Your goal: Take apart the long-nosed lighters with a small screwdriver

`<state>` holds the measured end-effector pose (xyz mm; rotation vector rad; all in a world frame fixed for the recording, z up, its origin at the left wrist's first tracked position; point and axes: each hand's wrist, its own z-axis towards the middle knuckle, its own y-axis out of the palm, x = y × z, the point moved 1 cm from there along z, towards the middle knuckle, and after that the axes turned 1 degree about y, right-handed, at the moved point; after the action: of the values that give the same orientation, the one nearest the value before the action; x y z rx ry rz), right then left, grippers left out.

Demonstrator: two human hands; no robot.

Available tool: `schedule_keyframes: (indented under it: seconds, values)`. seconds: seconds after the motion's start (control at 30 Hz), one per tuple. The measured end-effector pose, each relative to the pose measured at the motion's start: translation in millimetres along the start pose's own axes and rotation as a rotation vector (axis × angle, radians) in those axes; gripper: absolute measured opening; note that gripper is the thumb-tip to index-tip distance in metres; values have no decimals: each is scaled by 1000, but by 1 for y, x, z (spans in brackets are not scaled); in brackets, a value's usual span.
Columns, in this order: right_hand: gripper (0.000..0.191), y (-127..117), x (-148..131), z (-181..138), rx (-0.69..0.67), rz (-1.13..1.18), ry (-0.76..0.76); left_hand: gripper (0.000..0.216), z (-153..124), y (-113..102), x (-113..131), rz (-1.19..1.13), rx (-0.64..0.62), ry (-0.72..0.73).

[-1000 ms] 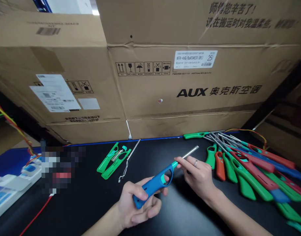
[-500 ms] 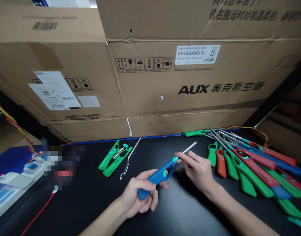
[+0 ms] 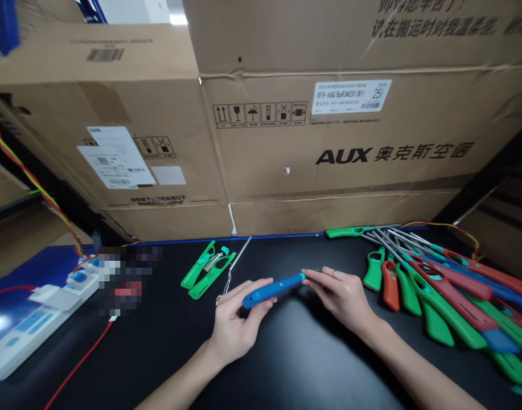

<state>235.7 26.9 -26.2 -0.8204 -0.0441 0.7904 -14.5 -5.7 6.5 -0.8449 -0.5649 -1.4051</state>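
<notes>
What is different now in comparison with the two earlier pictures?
The blue lighter has rolled, so a narrow edge faces the camera, and it slants less. The left hand turned with it. The lighter's metal tube, visible before, is out of sight, apparently behind the right hand. Both hands still hold the lighter. The opened green shell and the lighter pile stayed in place.

A black surface (image 3: 158,359) is backed by cardboard packaging (image 3: 261,185) bearing the AUX name (image 3: 344,156) and a white label (image 3: 352,97). At left, a white power strip (image 3: 38,327) is laid at an angle; a red cable (image 3: 78,365) is strung near it, and twisted red and yellow wires (image 3: 49,198) are seen above.
</notes>
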Motion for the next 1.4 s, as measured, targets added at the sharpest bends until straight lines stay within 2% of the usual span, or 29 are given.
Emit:
schedule_keyframes:
  seconds: [0.1, 0.37, 0.57, 0.67, 0.77, 0.87, 1.03, 1.4]
  values:
    - [21, -2, -2, 1, -44, 44, 10, 28, -1, -2, 2, 116, -9, 177]
    - [26, -2, -4, 0, -145, 34, 88, 40, -3, 0, -1, 233, -83, 318]
    - [34, -2, -8, 1, -280, 52, 202, 43, -3, 5, -7, 279, -332, 485]
    - [34, -10, -8, 3, -262, 164, 250, 38, -3, 5, -7, 341, -382, 587]
    - [38, -20, -6, 4, -200, 295, 267, 35, -3, 5, -6, 424, -371, 650]
    - [36, -27, -4, 5, -143, 350, 287, 35, -3, 3, -5, 385, -297, 610]
    - [36, -26, -6, 6, -110, 345, 308, 34, 1, 2, -1, 294, -125, 435]
    - [35, -22, -10, 5, -166, 343, 303, 45, 10, 7, 9, 279, 29, 333]
